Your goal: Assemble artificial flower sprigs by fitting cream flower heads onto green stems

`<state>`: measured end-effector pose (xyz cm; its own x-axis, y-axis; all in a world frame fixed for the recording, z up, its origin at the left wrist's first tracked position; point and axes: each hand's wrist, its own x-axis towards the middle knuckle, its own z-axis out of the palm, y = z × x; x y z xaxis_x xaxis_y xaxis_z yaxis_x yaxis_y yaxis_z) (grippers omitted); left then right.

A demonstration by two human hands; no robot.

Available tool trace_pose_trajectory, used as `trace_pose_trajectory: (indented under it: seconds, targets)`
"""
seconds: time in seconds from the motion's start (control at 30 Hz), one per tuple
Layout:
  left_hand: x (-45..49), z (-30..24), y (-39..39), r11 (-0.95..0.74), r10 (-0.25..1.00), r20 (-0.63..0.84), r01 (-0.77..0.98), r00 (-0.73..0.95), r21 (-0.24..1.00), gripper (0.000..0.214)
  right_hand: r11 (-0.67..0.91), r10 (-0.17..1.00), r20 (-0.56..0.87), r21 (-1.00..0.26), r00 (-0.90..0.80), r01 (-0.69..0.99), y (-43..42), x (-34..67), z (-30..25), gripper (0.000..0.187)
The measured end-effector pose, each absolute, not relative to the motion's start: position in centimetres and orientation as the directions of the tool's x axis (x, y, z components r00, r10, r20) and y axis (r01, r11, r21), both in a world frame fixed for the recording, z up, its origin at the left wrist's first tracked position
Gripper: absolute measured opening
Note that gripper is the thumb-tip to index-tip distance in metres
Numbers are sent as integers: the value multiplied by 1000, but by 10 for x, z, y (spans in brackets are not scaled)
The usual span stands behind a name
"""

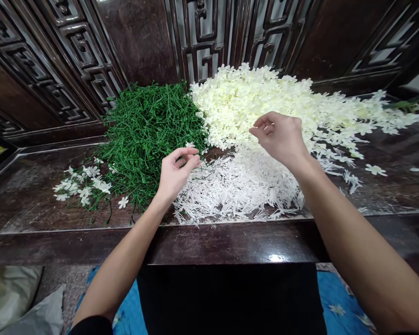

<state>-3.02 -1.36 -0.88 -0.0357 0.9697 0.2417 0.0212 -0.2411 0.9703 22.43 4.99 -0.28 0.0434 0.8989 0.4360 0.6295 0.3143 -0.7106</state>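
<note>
While a person sits or stands at the near side of a dark wooden surface (31, 204), two bare hands reach over heaps of artificial flower parts. The left hand (176, 172) is between the heap of green stems (153, 125) at the left and the heap of thin white pieces (230, 190) at the near middle; its thumb and forefinger are almost together, and whether they grip a slender stem cannot be told. The right hand (282, 135) is curled, thumb close to the bent fingers, over the near edge of a large heap of cream blossoms (251, 93) at the far middle; whether it holds anything cannot be told. These blossoms trail off to the right, where a loose blossom (375, 170) lies apart. At the left, beside the stems, lies a small cluster of white flowers (85, 184), with a single white flower (123, 202) just right of it. Carved wooden panels (146, 42) stand along the far side.
</note>
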Motion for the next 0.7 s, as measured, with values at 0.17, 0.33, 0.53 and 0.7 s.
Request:
trace_pose_trajectory:
  seconds: [0.17, 0.33, 0.53, 0.7]
  targets:
    - [-31, -7, -14, -255, 966, 256, 37, -33, 966, 11, 298, 930, 362, -640, -65, 709, 60, 244, -14, 34]
    - [-32, -6, -15, -266, 963, 268, 86, -13, 960, 12, 346, 937, 198, -637, -288, 689, 48, 226, -11, 24]
    - [-30, -4, -18, -208, 976, 215, 148, -29, 967, 15, 338, 937, 136, -587, -322, 736, 29, 202, 4, 16]
    - [-26, -7, -20, -299, 954, 298, 208, 35, 931, 18, 305, 928, 168, -856, -333, 417, 20, 198, 25, 23]
